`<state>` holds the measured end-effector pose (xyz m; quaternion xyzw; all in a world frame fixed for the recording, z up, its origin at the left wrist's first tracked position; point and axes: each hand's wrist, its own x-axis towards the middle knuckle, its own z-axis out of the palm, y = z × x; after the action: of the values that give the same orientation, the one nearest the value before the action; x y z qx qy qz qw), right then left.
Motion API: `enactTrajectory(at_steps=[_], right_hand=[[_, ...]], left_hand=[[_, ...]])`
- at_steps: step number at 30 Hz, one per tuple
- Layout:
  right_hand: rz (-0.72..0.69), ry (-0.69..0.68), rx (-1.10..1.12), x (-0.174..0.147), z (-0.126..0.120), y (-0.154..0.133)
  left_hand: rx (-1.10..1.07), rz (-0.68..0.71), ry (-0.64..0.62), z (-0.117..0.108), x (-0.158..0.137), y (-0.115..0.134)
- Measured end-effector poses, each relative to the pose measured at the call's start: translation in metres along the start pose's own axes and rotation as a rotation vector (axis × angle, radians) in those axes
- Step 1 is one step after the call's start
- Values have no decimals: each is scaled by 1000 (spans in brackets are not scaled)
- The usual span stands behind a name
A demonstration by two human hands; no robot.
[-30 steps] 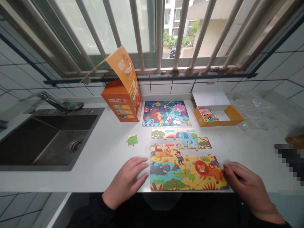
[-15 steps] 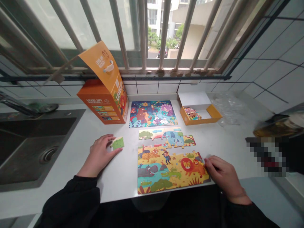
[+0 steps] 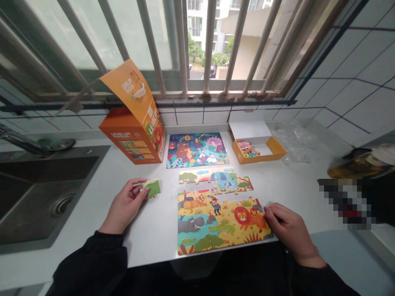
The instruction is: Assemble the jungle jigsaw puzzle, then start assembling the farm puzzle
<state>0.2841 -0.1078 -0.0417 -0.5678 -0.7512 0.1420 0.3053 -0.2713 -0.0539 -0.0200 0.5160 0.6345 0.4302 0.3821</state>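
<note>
Carefully, we pinch a green puzzle piece [image 3: 153, 188] in our left hand [image 3: 127, 204], left of the animal puzzle [image 3: 220, 224].
Our right hand [image 3: 287, 228] is at its right edge; we can't tell if it grips. A bump there could push pieces off the near edge of our white counter [image 3: 151, 232]. We see a barred window [image 3: 166, 41] far, a dark sink [image 3: 27, 209] left.

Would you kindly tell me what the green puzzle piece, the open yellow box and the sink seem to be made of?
The green puzzle piece looks like smooth cardboard: flat, printed, with crisp-cut edges. The open yellow box seems to be thin card, going by its folded walls and plain white lining. The sink is probably metal, perhaps brushed, given its dull grey sheen.
</note>
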Motion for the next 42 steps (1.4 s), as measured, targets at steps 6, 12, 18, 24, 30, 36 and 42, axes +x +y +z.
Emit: enactTrajectory(at_steps=[6,12,18,24,30,36,42], right_hand=[[-8,-2,-16,-2,1,4],[13,4,11,2,0,-4],[11,21,-15,10,0,-11],[22,6,-30,11,1,-8],[17,4,-9,10,0,-8],[25,3,-2,10,-1,-9],[35,-25,4,9,-1,-9]], left_hand=[[-53,-42,-10,-1,-1,5],[-7,-32,-20,-2,0,5],[44,-60,1,-4,9,-1],[81,-43,-15,-6,14,-9],[37,-72,-24,-5,11,-5],[44,-71,-15,-3,8,3],[96,-56,0,0,7,11]])
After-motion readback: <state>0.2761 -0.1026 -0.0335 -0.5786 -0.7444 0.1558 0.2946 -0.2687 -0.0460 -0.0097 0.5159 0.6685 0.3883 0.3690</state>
